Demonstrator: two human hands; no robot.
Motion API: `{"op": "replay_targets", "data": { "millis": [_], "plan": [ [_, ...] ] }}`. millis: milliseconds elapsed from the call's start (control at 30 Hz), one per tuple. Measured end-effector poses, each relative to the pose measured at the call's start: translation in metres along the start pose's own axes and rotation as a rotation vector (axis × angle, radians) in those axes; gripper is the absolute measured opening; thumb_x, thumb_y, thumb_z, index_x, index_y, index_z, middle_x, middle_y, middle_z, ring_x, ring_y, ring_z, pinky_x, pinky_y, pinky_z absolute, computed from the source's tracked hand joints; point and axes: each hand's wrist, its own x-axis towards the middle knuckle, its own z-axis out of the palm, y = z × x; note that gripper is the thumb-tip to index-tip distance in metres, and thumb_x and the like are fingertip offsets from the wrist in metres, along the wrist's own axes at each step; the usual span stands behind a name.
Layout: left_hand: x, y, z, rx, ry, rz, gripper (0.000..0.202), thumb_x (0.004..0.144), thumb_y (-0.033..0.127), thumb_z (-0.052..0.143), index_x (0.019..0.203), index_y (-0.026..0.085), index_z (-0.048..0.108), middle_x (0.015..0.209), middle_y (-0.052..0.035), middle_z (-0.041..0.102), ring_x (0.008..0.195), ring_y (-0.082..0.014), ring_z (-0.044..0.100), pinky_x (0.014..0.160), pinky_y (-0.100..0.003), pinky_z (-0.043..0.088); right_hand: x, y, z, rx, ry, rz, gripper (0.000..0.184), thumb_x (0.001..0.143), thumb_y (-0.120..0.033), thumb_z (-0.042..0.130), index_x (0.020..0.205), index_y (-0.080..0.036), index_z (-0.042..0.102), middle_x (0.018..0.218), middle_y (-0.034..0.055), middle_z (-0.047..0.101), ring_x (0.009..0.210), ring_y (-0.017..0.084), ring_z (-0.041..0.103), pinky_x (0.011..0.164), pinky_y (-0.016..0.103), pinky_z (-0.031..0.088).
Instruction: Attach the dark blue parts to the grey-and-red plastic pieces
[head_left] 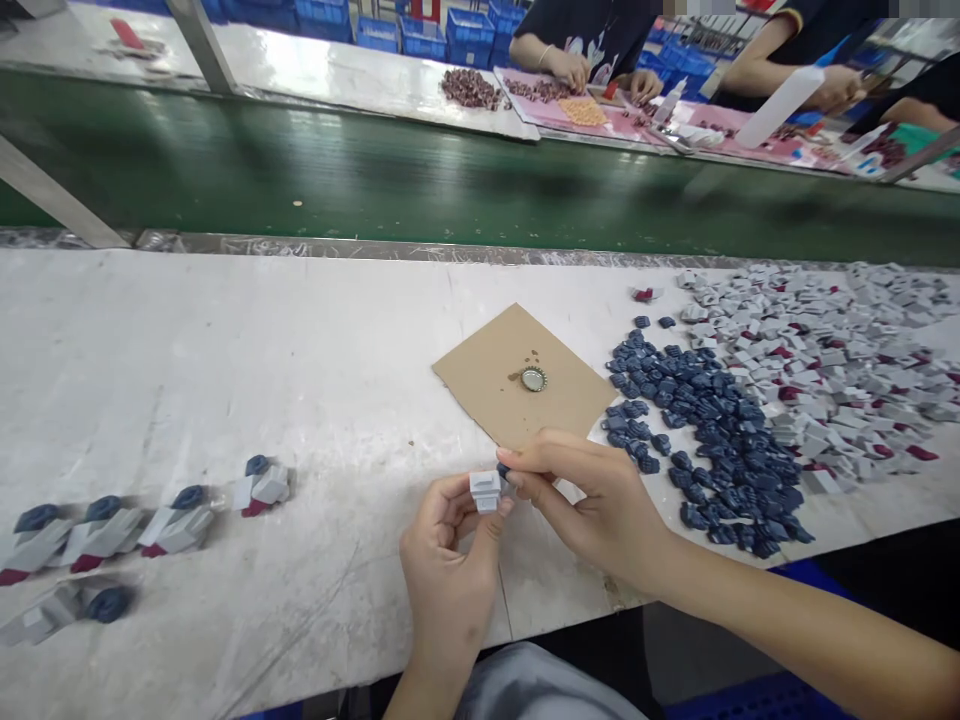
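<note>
Near the table's front edge, my left hand pinches a small light-grey plastic part between thumb and fingers. From the right, my right hand holds a small dark-blue piece by its fingertips, against the grey part's side; the fingers cover most of it. Just beyond my hands lies a brown cardboard square with a bottle cap and some brown spots on it. Grey parts with a dark-blue piece on them stand in a row on the left.
A pile of dark-blue pieces lies on the right, beside a wide heap of grey and maroon parts. Behind the table runs a green conveyor belt. Across it, other people's hands work over pink mats, with blue crates behind.
</note>
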Motion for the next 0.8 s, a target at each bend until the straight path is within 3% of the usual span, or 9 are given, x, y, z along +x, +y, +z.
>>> {"op": "replay_targets", "data": {
  "millis": [100, 200, 267, 333, 400, 500, 633, 700, 800],
  "plan": [
    [0.003, 0.000, 0.000, 0.003, -0.035, 0.001, 0.014, 0.068, 0.020, 0.071, 0.081, 0.019, 0.064, 0.079, -0.0016, 0.070, 0.078, -0.0155, 0.065, 0.070, -0.023, 0.051, 0.001, 0.002, -0.004, 0.017, -0.004, 0.015, 0.018, 0.086, -0.016, 0.049, 0.092, -0.021, 0.065, 0.070, 0.0019, 0.062, 0.064, 0.012, 0.057, 0.054, 0.024, 0.045],
    [0.006, -0.001, 0.001, -0.044, -0.135, -0.015, 0.016, 0.071, 0.023, 0.069, 0.086, 0.018, 0.063, 0.085, -0.0027, 0.071, 0.083, -0.0164, 0.066, 0.074, -0.025, 0.051, 0.013, -0.001, -0.018, -0.023, -0.087, -0.049, 0.021, 0.088, -0.021, 0.046, 0.093, -0.022, 0.067, 0.081, 0.0031, 0.067, 0.076, 0.015, 0.060, 0.069, 0.030, 0.048],
    [0.007, -0.001, 0.002, -0.068, -0.197, -0.018, 0.017, 0.072, 0.025, 0.068, 0.086, 0.018, 0.062, 0.085, -0.0026, 0.071, 0.082, -0.0169, 0.066, 0.076, -0.027, 0.051, 0.027, -0.007, -0.026, -0.052, -0.065, -0.028, 0.025, 0.090, -0.025, 0.043, 0.091, -0.022, 0.068, 0.089, 0.0035, 0.069, 0.086, 0.017, 0.061, 0.079, 0.035, 0.046],
    [0.005, -0.001, 0.004, -0.071, -0.222, -0.006, 0.017, 0.071, 0.024, 0.069, 0.086, 0.018, 0.063, 0.083, -0.0019, 0.071, 0.080, -0.0169, 0.066, 0.075, -0.027, 0.051, 0.044, -0.013, -0.030, 0.026, 0.031, 0.103, 0.029, 0.091, -0.029, 0.039, 0.091, -0.021, 0.068, 0.093, 0.0039, 0.069, 0.091, 0.017, 0.061, 0.082, 0.034, 0.046],
    [0.004, -0.001, 0.006, -0.058, -0.210, 0.016, 0.017, 0.070, 0.024, 0.070, 0.085, 0.019, 0.064, 0.082, -0.0014, 0.070, 0.078, -0.0163, 0.066, 0.073, -0.026, 0.050, 0.060, -0.017, -0.026, 0.206, 0.028, 0.311, 0.034, 0.093, -0.033, 0.037, 0.090, -0.018, 0.067, 0.091, 0.0059, 0.068, 0.085, 0.016, 0.062, 0.078, 0.030, 0.049],
    [0.001, -0.001, 0.008, -0.034, -0.215, 0.053, 0.015, 0.070, 0.023, 0.070, 0.083, 0.019, 0.064, 0.079, -0.0008, 0.070, 0.076, -0.0151, 0.065, 0.068, -0.023, 0.050, 0.074, -0.020, -0.010, 0.436, -0.198, 0.589, 0.043, 0.091, -0.043, 0.036, 0.082, -0.013, 0.065, 0.077, 0.0087, 0.068, 0.065, 0.014, 0.062, 0.065, 0.028, 0.051],
    [-0.004, -0.001, 0.008, 0.076, -0.173, 0.097, 0.014, 0.069, 0.022, 0.070, 0.082, 0.022, 0.065, 0.078, 0.0012, 0.070, 0.074, -0.0146, 0.064, 0.067, -0.022, 0.050, 0.067, -0.021, 0.014, 0.513, -0.382, 0.745, 0.051, 0.087, -0.055, 0.036, 0.074, -0.013, 0.062, 0.062, 0.0062, 0.062, 0.049, 0.012, 0.057, 0.050, 0.025, 0.047],
    [-0.007, 0.000, 0.000, 0.188, -0.135, 0.117, 0.015, 0.069, 0.022, 0.069, 0.083, 0.024, 0.067, 0.082, 0.0013, 0.070, 0.079, -0.0165, 0.064, 0.070, -0.023, 0.049, 0.057, -0.021, 0.023, 0.577, -0.331, 0.734, 0.055, 0.087, -0.059, 0.033, 0.075, -0.013, 0.062, 0.060, 0.0055, 0.061, 0.049, 0.012, 0.056, 0.049, 0.025, 0.046],
    [-0.008, 0.008, -0.027, 0.379, -0.118, 0.151, 0.018, 0.069, 0.024, 0.070, 0.087, 0.026, 0.067, 0.089, 0.0005, 0.068, 0.090, -0.0190, 0.060, 0.080, -0.025, 0.046, 0.042, -0.014, 0.014, 0.586, -0.085, 0.552, 0.056, 0.089, -0.057, 0.026, 0.088, -0.015, 0.063, 0.075, 0.0078, 0.065, 0.063, 0.014, 0.060, 0.059, 0.026, 0.049]
  ]
}}
